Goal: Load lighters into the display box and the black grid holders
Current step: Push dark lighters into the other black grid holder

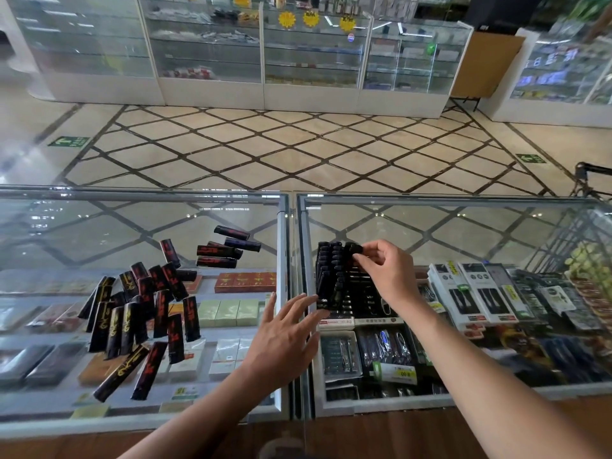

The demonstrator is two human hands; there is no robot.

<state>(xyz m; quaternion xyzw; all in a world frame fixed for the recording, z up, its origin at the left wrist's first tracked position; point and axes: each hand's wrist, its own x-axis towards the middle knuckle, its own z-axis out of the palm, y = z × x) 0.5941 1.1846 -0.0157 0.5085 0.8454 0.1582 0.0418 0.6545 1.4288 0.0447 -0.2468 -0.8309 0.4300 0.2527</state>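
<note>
With the black grid holder (pixel 331 276) seemingly part filled, the right hand (pixel 385 270) pinches a lighter (pixel 353 249) over it, the left hand (pixel 284 336) steadies it open-fingered, and many loose lighters (pixel 139 313) wait at nine o'clock.

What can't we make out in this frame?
- Head view: empty slots of the holder under the right hand, which covers them.
- Right grip: the lighter is mostly hidden by fingers.
- Print on the loose lighters: too small.
- Left hand: contact with holder unclear.
</note>
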